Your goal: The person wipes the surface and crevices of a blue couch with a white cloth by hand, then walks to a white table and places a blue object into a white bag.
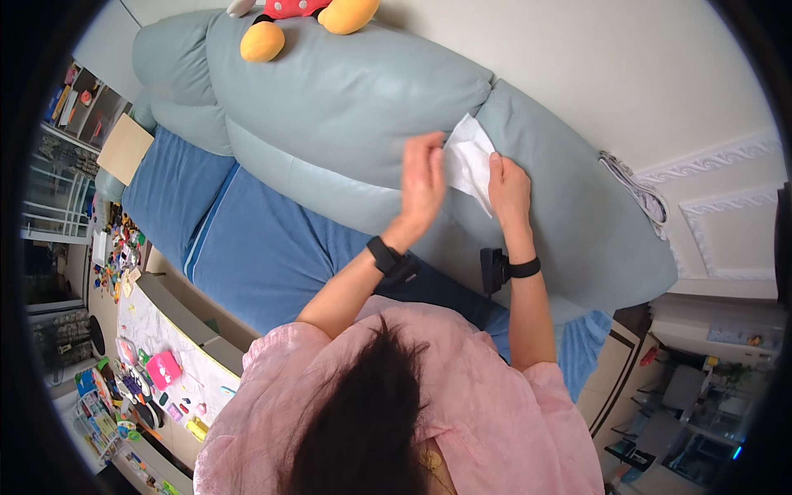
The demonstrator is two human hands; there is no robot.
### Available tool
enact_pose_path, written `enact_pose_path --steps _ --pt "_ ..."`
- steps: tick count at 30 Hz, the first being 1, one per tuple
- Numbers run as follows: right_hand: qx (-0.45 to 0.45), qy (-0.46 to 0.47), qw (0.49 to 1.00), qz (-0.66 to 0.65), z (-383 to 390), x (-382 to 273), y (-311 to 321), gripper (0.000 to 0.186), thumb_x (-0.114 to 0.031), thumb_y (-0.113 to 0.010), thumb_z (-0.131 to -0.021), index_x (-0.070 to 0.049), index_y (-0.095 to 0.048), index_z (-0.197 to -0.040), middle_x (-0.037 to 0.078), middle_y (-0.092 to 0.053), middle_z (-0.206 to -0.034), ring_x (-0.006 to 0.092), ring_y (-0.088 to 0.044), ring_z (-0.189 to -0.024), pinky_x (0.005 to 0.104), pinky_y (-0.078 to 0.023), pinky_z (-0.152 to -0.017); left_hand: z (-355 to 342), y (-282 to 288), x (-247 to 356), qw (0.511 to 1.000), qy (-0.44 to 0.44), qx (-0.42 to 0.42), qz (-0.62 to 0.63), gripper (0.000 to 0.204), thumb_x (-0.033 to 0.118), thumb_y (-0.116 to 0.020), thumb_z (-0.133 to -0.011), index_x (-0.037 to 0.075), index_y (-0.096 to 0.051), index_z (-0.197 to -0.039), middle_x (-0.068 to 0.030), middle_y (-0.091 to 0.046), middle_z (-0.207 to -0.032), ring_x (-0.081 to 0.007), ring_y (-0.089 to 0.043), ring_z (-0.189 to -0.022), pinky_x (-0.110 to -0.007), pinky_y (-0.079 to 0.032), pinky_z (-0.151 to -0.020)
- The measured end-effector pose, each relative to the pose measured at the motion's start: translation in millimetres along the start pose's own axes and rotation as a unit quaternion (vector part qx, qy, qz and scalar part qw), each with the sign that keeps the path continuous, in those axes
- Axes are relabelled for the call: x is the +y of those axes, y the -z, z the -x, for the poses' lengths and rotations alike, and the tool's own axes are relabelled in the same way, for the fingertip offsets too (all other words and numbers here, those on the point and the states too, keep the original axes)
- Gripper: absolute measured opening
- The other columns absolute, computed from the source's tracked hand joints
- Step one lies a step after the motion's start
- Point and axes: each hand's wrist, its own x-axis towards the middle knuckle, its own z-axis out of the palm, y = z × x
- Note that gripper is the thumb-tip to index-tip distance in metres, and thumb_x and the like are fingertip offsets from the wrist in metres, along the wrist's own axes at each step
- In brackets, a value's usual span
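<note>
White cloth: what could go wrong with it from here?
The right grip holds the white cloth by its right side, so the rest might flop or fold over. The left grip, blurred at the opposite edge, could miss or snag it; whether they touch is unclear. The boxy device on the right wrist may bump the sofa.

Worn on the head, left one of a side-by-side fisheye pair. Looks down past dark hair (pixel 359 412) and a pink top (pixel 503 412) — faces a grey-green sofa (pixel 346 107) from close by, catches left hand (pixel 423 180) and right hand (pixel 510 191) above mid-view, bends the panelled wall (pixel 742 235) far right.
</note>
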Motion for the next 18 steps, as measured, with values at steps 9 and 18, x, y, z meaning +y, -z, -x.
enact_pose_path --steps 9,18 --pt "0.038 -0.058 0.997 -0.022 -1.4 18.0 41.4 0.037 -0.029 -0.046 -0.100 0.001 -0.066 -0.092 0.013 -0.071 -0.083 0.0238 -0.068 -0.067 0.0357 -0.051 -0.065 51.4 -73.7 -26.8 0.974 0.011 -0.200 -0.107 0.062 0.026 -0.042 -0.099 0.007 -0.016 -0.152 -0.0349 -0.016 -0.150 -0.0498 -0.008 -0.142 -0.051 -0.015 -0.115" --pt "0.159 0.015 0.987 -0.007 -19.8 0.5 36.1 0.030 -0.023 -0.048 -0.100 0.000 -0.067 -0.103 0.009 -0.071 -0.086 0.0145 -0.067 -0.075 0.0268 -0.051 -0.070 91.8 -63.3 -91.5 0.994 0.081 -0.043 -0.056 0.052 0.004 -0.047 -0.092 -0.007 -0.034 -0.141 -0.0334 -0.039 -0.139 -0.0482 -0.039 -0.128 -0.047 -0.033 -0.108"
